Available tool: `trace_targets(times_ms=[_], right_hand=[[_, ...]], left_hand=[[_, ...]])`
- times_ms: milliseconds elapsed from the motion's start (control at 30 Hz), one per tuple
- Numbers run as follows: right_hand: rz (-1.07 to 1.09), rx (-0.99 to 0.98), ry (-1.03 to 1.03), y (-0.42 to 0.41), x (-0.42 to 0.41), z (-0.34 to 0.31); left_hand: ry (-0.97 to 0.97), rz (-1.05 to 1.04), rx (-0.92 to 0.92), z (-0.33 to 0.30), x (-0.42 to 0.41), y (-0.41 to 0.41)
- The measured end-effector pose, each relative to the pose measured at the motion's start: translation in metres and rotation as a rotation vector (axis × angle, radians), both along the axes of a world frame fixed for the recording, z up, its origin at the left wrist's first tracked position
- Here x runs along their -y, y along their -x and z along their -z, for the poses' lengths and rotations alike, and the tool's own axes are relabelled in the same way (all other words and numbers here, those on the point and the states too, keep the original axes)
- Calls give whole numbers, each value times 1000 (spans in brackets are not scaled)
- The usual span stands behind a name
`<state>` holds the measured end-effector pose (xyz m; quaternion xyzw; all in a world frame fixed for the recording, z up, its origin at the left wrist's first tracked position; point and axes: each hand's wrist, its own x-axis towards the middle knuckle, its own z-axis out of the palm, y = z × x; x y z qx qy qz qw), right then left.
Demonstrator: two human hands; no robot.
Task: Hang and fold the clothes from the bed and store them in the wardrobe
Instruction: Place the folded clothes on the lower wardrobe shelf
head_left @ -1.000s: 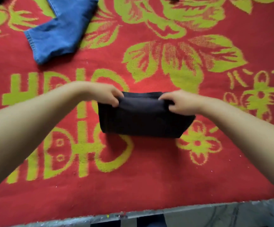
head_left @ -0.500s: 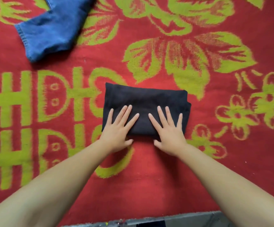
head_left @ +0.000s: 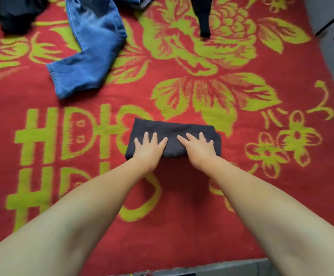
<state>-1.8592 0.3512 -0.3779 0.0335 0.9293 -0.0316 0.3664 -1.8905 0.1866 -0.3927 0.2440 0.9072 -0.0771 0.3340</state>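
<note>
A view from above looks down at a bed covered by a red blanket (head_left: 182, 226) patterned with large yellow-green flowers, leaves and block characters. Near the middle lies a small dark folded garment (head_left: 174, 128), a tidy rectangle lying flat on the blanket with its long side running left to right. Two bare forearms reach in from the bottom of the frame. The left hand (head_left: 149, 149) rests palm down on the left half of the garment, fingers straight and spread. The right hand (head_left: 199, 148) rests palm down on the right half in the same way, fingers spread and straight. The two hands are side by side, a narrow strip of dark cloth showing between them; neither grips the fabric. Further up and to the left, well apart from the folded piece, a pair of blue jeans (head_left: 90, 56) lies crumpled, one leg bent with its hem pointing down and left. In the top left corner is a heap of dark clothing (head_left: 16, 14), blurred at the frame's edge. At the top, right of centre, a narrow strip of black fabric (head_left: 204, 16) hangs into view over a flower. The top right corner shows a grey surface (head_left: 333, 42) past the edge of the blanket. Along the bottom edge runs a grey bed frame (head_left: 222, 268).
</note>
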Motion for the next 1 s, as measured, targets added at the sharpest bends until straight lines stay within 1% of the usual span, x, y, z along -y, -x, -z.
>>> trace_targets(times_ms=[133,400,600,700,833,1000], right_hand=[[-46,-57,-13,12,13,-62],[-214,-275,-48,20,82,-202],[-371,-449,-18,43,124,-286],[-513,-490,-13,38,147,-311],[-703,-510,-32,18,170,-330],[-973,-495,2,-29,224,-335]], left_hand=[[-2,-15,-47,-60,11,9],[17,-42,-367,-190,87,2],[13,-200,-523,-279,131,2],[45,-349,-525,-305,152,-25],[49,-525,-531,-324,164,-76],[108,-763,-447,-328,199,-159]])
